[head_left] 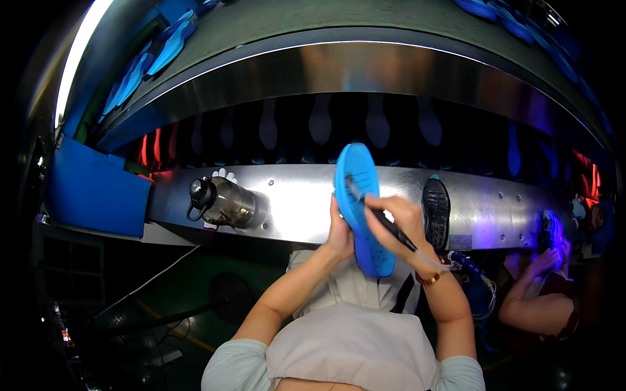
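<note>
A bright blue shoe sole [373,251] is held upright in front of me, over the front edge of the metal bench. My left hand [339,231] grips its left edge, with the thumb along the side. My right hand [403,218] is closed round the black handle of a brush [395,229]. The brush tip touches, or is very close to, the ridged upper part of the sole. A thin clear tube or cord trails from the handle's end past my wrist. On the bench, just right of my right hand, lies a black sole [435,207].
A dark bottle [231,203] lies on the steel bench [297,195] at left. Soles stand in the dark slot behind, below a raised belt [339,16] carrying blue soles [171,49]. A blue box [98,186] is far left; a co-worker's arm [538,309] is right.
</note>
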The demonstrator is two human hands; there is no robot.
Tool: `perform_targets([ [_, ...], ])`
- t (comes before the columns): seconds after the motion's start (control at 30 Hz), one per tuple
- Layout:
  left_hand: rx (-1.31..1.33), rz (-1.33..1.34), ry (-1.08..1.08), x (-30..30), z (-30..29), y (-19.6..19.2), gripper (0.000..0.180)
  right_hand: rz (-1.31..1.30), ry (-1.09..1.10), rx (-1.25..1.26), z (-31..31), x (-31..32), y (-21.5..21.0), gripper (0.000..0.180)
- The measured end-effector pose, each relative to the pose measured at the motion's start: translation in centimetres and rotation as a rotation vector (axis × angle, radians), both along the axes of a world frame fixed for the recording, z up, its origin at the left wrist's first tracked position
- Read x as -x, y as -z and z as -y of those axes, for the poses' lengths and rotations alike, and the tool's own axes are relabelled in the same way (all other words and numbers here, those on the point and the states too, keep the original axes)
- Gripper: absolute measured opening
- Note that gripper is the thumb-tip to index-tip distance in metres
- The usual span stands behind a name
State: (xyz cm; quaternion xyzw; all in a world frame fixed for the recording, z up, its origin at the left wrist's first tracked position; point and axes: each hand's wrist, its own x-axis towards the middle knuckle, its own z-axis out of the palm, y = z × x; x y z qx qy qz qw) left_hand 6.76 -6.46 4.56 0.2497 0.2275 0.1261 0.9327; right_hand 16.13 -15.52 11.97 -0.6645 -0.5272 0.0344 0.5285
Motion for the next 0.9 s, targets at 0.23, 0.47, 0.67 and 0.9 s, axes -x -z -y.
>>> perform_targets([
  [0.23, -0.037, 0.197, 0.096, 1.9, -4.3, -0.9, 0.096, -0.233, -0.409, 0.347, 5.5, 1.0, -0.6, 0.017],
  [0.47, 0.129, 0.232, 0.215, 1.0, 0.1, -5.2, 0.095, -0.677, -0.120, 0.107, 2.2, -1.7, -3.3, 0.018],
  [0.67, -0.022, 0.118, 0.043, 1.0, -0.5, -5.2, 0.089, -0.580, -0.382, 0.021, 3.5, -1.8, -3.4, 0.018],
  [0.9, -0.183, 0.361, 0.115, 0.7, -1.9, -5.2, 0.095, -0.305, -0.646, 0.049, 3.8, -1.5, -4.0, 0.024],
])
